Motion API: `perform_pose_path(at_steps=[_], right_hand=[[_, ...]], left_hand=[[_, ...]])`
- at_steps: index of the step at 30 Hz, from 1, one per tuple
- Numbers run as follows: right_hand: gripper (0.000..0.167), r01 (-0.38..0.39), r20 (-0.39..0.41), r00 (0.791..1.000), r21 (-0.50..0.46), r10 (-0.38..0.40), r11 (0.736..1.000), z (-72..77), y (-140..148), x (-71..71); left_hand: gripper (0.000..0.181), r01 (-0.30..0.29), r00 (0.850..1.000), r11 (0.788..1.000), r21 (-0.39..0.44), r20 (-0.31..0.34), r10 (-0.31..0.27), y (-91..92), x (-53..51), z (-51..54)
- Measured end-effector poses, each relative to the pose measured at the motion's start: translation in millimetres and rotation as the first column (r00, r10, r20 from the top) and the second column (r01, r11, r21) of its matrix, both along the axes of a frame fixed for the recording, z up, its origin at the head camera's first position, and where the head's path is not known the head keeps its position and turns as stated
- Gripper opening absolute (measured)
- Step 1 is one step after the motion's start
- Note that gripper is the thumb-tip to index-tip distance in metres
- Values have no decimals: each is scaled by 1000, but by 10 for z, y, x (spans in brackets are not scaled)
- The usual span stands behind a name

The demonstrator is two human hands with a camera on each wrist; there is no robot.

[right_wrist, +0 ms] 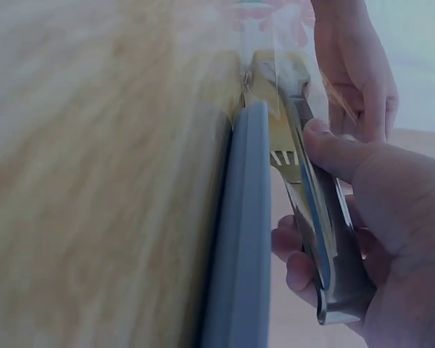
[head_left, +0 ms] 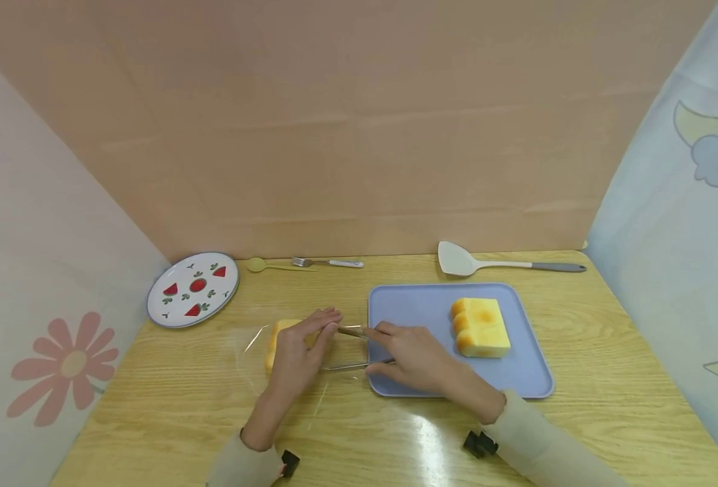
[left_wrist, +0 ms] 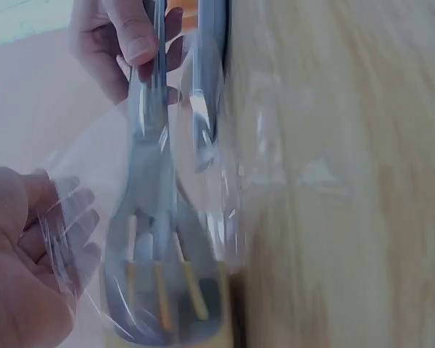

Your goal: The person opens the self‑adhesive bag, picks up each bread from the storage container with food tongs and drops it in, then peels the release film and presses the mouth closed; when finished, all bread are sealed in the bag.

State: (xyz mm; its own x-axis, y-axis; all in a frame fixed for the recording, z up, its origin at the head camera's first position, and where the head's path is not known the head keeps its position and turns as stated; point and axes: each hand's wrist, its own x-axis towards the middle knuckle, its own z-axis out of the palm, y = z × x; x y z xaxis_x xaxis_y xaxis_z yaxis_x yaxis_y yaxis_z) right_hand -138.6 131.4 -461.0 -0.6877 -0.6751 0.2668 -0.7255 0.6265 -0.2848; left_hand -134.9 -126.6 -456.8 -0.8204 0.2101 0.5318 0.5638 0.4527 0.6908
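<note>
A pair of metal tongs is gripped by my right hand, over the tray's left edge. In the left wrist view, their slotted end reaches into a clear plastic bag and lies against a yellow piece of bread. My left hand holds the bag's film beside the tongs; its fingers show curled through the plastic. Most of that bread is hidden behind the left hand. Another loaf-shaped piece of bread sits on the blue tray.
Stacked plates with a watermelon pattern stand at the back left. A yellow spoon, a fork and a white spatula with a grey handle lie along the back edge. Printed cloths hang at both sides.
</note>
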Motion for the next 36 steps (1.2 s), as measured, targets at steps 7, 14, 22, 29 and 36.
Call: perform_pose_path(at_steps=[7,14,22,29,36], right_hand=[[69,24,-45,999,-46,-26,999,-5,-25,28],[72,17,-2,1000,-29,-17,999,-11,-63,22],[71,30,27,999,5,-30,1000,-18,-63,35],[67,-1,42,999,21,1,1000,-43,-34,-16],[62,-15,26,1000,-13,15,1000,-42,-22,-12]], left_hand=[[15,-77,997,997,30,21,76,8,-13,-13],[15,-10,1000,998,68,-14,11,64,-26,-102],[14,-131,990,991,21,49,130,47,-12,-16],[15,-101,991,995,7,85,100,-1,-19,-2],[16,-143,985,977,160,118,125,33,5,-5]])
